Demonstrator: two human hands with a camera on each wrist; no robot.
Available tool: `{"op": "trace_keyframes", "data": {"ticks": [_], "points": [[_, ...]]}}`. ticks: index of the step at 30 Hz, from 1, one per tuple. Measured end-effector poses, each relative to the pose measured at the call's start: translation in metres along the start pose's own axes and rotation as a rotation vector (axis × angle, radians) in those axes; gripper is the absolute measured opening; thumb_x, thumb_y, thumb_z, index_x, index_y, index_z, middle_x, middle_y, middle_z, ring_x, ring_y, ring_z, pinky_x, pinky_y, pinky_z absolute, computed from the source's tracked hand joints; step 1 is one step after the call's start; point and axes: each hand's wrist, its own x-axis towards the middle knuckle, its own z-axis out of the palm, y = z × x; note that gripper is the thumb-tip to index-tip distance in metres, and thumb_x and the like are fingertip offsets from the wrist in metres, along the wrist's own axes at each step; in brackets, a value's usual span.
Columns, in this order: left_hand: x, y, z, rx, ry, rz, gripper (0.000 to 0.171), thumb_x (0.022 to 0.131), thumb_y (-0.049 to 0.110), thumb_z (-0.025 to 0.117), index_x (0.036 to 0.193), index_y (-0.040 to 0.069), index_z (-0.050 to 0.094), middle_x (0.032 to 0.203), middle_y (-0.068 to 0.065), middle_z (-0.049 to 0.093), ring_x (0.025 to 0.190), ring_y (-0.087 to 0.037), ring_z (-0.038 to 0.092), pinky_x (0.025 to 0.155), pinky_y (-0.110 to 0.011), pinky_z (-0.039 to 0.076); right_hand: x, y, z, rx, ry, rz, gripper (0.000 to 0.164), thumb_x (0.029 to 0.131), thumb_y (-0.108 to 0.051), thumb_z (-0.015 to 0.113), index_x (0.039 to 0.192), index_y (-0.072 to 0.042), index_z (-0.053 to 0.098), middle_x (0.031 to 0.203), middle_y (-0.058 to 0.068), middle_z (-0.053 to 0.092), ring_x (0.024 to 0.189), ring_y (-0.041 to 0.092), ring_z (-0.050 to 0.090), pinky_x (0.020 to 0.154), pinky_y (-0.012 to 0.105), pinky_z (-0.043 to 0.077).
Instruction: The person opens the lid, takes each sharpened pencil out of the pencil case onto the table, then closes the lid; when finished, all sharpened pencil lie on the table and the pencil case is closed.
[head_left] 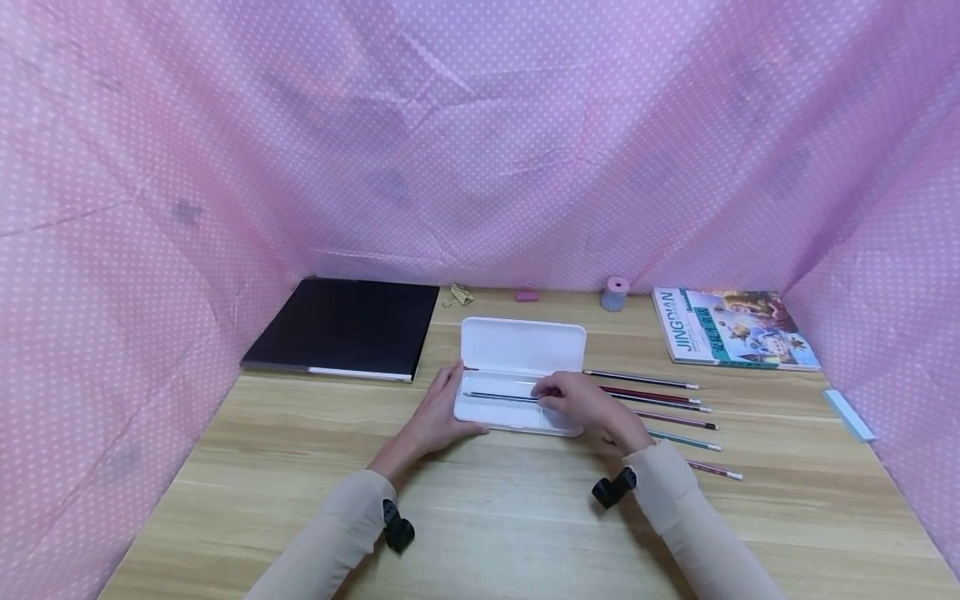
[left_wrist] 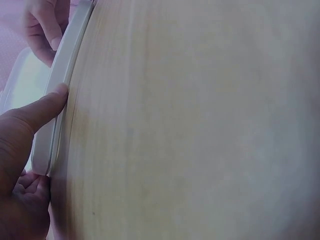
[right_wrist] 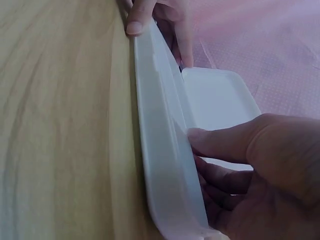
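A white pencil case [head_left: 522,343] stands open on the table with its lid tipped back. My left hand [head_left: 441,414] grips its left end, the thumb [left_wrist: 47,107] on the front wall and the fingers round the end. A dark-striped pencil [head_left: 498,397] lies lengthwise over the case's tray, its point to the left. My right hand [head_left: 581,402] reaches into the case from the right and pinches the pencil's other end, which the fingers hide. In the right wrist view, the thumb [right_wrist: 220,142] and curled fingers are inside the case, and the pencil is out of sight.
Several pencils [head_left: 678,418] lie in a row right of the case, partly behind my right arm. A black folder [head_left: 348,325], gold clip [head_left: 461,294], pink eraser [head_left: 527,296], small cylinder [head_left: 615,293], book [head_left: 735,327] and light-blue strip [head_left: 849,415] lie around. Pink dotted cloth [head_left: 480,167] encloses the table.
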Motion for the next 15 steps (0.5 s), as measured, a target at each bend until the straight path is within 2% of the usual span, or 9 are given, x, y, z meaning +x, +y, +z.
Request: {"op": "trace_keyframes", "data": {"ticks": [5,10,15], "points": [[-0.0006,-0.0005,0.0006,0.003,0.010,0.015,0.118,0.063,0.049,0.080,0.149,0.008,0.010,0.139,-0.011,0.030,0.126,-0.022,0.031,0.103,-0.037,0.031,-0.0004,0.0019,0.0005,0.006,-0.001,-0.020,0.017,0.090,-0.012,0.058,0.102,-0.015,0.069,0.098,-0.004,0.064,0.091,0.011,0.055,0.081,0.035,0.046],[0.0001,-0.0008,0.0007,0.009,-0.006,-0.005,0.118,0.064,0.048,0.080,0.149,0.010,0.008,0.140,-0.010,0.029,0.127,-0.020,0.030,0.104,-0.035,0.030,-0.0015,0.0016,0.0009,0.009,0.011,-0.044,0.016,0.089,-0.009,0.059,0.100,-0.015,0.070,0.095,-0.004,0.064,0.090,0.011,0.056,0.081,0.034,0.046],[0.0006,-0.0013,0.0007,0.010,-0.010,-0.008,0.118,0.064,0.047,0.080,0.149,0.011,0.007,0.140,-0.010,0.029,0.127,-0.019,0.030,0.104,-0.034,0.029,-0.0023,0.0030,-0.0016,0.043,-0.002,-0.017,0.020,0.088,-0.005,0.060,0.101,-0.016,0.069,0.097,-0.005,0.064,0.091,0.011,0.056,0.082,0.034,0.046]]}}
